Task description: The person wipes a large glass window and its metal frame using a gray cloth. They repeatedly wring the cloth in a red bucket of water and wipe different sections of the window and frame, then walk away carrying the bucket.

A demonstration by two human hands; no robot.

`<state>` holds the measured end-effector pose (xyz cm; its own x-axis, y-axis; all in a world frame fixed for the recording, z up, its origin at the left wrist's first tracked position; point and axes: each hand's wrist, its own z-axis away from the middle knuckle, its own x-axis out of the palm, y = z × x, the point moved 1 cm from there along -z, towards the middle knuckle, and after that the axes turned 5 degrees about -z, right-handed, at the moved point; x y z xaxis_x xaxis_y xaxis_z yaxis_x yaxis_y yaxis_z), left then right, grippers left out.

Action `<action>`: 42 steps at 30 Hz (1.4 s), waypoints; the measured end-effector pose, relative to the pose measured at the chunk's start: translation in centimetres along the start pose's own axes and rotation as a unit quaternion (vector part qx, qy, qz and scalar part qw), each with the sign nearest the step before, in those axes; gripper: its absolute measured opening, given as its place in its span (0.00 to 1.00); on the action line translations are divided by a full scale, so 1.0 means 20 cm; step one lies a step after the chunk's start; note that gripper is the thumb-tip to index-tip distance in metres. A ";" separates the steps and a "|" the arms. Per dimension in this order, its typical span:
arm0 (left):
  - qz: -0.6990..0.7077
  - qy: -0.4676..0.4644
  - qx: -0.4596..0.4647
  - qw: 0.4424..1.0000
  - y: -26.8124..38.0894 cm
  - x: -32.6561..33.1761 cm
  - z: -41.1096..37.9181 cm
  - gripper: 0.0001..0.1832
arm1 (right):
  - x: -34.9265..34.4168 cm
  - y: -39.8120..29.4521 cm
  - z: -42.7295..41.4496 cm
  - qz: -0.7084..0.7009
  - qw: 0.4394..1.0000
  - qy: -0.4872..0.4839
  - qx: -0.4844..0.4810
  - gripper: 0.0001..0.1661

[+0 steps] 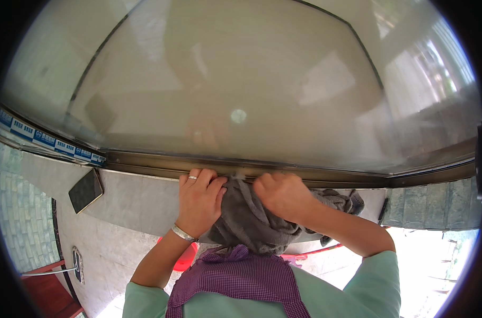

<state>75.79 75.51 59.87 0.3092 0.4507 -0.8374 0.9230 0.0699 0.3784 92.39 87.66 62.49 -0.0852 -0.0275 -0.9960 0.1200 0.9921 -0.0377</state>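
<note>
A grey plush cloth [245, 214] lies bunched over the grey sill [137, 198], against the brown metal window frame [145, 162]. My right hand [282, 196] is closed on the cloth, pressing it to the lower rail. My left hand [199, 200] rests at the sill's inner edge, its fingers bent against the rail. Its thumb side touches or nearly touches the cloth; whether it pinches any cannot be seen. Above both hands stands a large glass pane [241, 79] with reflections on it. One end of the cloth trails right, beneath my right forearm.
A smartphone [86, 191] lies on the sill at the left, by a frame strip [50, 139] with printed blue-and-white film. Below are a red plastic container [186, 257], partly hidden by my left arm, and a wall socket with a plugged-in white cable [50, 272].
</note>
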 end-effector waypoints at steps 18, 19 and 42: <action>0.459 0.033 -0.423 0.781 -0.06 -0.15 0.59 0.10 | 0.03 -0.06 0.24 -0.268 0.962 0.018 -0.054 0.08; 0.443 0.045 -0.357 0.821 -0.06 -0.19 0.55 0.10 | 0.00 -0.04 0.25 -0.267 0.963 0.024 -0.034 0.07; -0.115 0.040 -0.099 0.988 -0.13 -0.06 0.08 0.13 | 0.12 -0.14 -0.39 -0.236 0.968 -0.003 0.082 0.08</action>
<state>73.34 73.40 59.37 0.0705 0.4703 -0.8797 0.9012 0.3480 0.2583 84.09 85.83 60.86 -0.1638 -0.4746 -0.8648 0.2240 0.8358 -0.5012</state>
